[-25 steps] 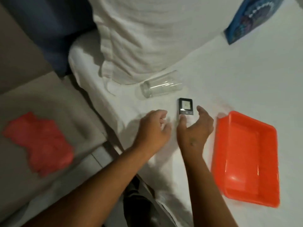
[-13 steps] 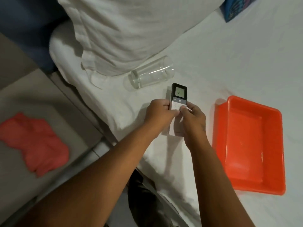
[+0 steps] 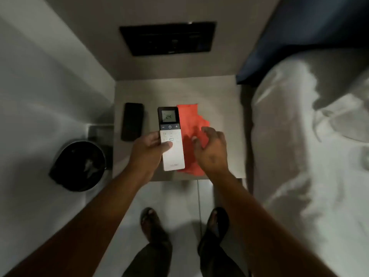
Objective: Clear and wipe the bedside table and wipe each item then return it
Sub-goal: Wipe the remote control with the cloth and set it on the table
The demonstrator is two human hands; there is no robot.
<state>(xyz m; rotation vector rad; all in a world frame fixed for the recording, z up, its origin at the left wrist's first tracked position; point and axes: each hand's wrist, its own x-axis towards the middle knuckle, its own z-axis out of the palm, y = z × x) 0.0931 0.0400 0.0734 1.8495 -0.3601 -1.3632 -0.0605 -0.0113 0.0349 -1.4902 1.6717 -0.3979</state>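
My left hand [image 3: 148,151] grips a white remote [image 3: 171,136] with a dark display reading 24, held upright above the bedside table [image 3: 221,96]. An orange-red cloth [image 3: 192,134] lies on the table just right of the remote. My right hand [image 3: 211,148] hovers over the cloth with fingers spread and holds nothing. A black phone [image 3: 132,121] lies flat on the left part of the table.
A black bin [image 3: 79,165] stands on the floor left of the table. The bed with white bedding [image 3: 311,146] runs along the right. A dark wall panel [image 3: 168,38] sits behind the table. My feet in sandals [image 3: 155,226] stand just before it.
The view has swung from the bed to the bedside table. The remote, held by both hands on the bed before, is now in my left hand alone; my right hand is over the cloth.
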